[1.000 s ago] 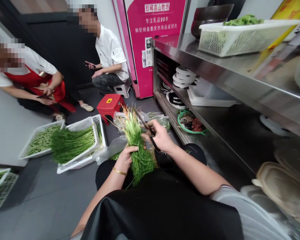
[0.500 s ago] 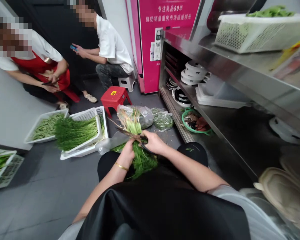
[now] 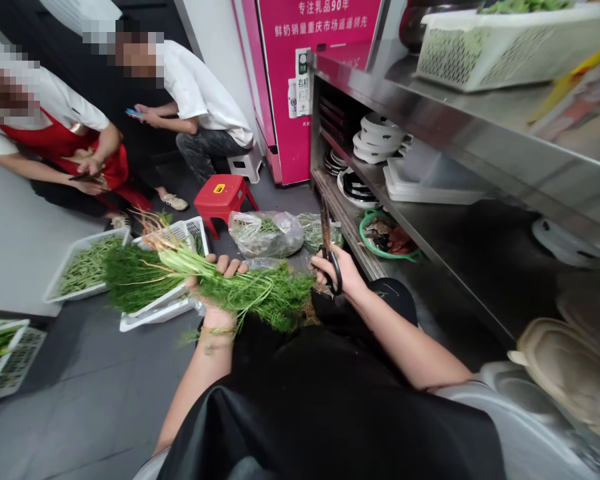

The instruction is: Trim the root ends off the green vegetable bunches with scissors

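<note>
My left hand (image 3: 220, 283) is closed around a bunch of feathery green herbs (image 3: 265, 293), which looks like fennel or dill. The bunch lies sideways over my lap, its pale stems and brownish roots pointing left and its fine leaves to the right. In my right hand (image 3: 347, 273) is a pair of scissors (image 3: 329, 260) with black handles. Their rusty blades point up and appear closed, apart from the bunch. Behind the roots, a white basket (image 3: 200, 227) on the floor holds more of the same herb (image 3: 130, 277), partly covered by the held bunch.
A red stool (image 3: 223, 200) and clear plastic bags of greens (image 3: 265, 233) stand ahead. A basket of green beans (image 3: 87, 267) is at left. On the right runs a steel shelf (image 3: 430, 113) with dishes and a green-rimmed basket (image 3: 390, 237). Two people (image 3: 205, 87) sit at the back left.
The bunch has turned from upright to lying sideways, roots swinging left. My right hand has moved right, taking the scissors from the stems and tilting the blades upward. The view has shifted slightly.
</note>
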A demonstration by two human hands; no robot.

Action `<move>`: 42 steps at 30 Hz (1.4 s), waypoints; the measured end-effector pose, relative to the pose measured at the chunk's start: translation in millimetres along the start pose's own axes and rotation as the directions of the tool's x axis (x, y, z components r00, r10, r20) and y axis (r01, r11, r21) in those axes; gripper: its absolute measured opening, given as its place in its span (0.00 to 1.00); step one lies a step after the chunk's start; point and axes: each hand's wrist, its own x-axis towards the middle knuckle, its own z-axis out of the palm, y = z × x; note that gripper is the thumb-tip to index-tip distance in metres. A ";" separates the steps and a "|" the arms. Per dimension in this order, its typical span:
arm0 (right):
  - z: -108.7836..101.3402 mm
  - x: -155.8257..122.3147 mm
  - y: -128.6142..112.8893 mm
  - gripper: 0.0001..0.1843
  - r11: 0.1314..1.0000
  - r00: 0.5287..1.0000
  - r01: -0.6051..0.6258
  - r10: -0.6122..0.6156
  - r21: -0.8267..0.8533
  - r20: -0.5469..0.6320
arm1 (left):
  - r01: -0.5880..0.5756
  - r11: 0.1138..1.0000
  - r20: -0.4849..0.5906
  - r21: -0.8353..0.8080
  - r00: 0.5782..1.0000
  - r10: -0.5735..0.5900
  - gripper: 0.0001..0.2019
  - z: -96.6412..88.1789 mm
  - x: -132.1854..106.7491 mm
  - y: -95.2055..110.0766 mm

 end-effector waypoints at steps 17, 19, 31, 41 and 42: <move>48.9 -6.1 9.4 0.20 0.735 0.720 0.534 -0.136 -0.418 0.681 | 0.115 0.989 -0.097 0.093 0.990 -0.106 0.10 8.1 -2.5 1.1; 25.5 -2.0 23.1 0.20 0.679 0.655 0.555 -0.003 -0.480 0.755 | 0.183 0.981 -0.167 0.061 0.971 -0.170 0.09 -5.5 3.3 11.4; -46.0 5.5 40.0 0.18 0.862 0.994 0.106 -0.076 -0.496 0.081 | 0.295 0.744 -0.291 0.599 0.946 -0.141 0.16 -15.7 20.4 -14.9; 39.2 13.4 37.2 0.21 0.964 0.962 0.241 -0.223 -0.110 0.157 | 0.455 0.726 -0.286 0.516 0.890 -0.355 0.13 32.5 -1.8 -43.8; 43.0 7.4 47.2 0.23 0.974 0.965 0.207 -0.188 -0.095 0.181 | 0.470 0.740 -0.307 0.482 0.881 -0.360 0.12 37.0 -2.5 -43.9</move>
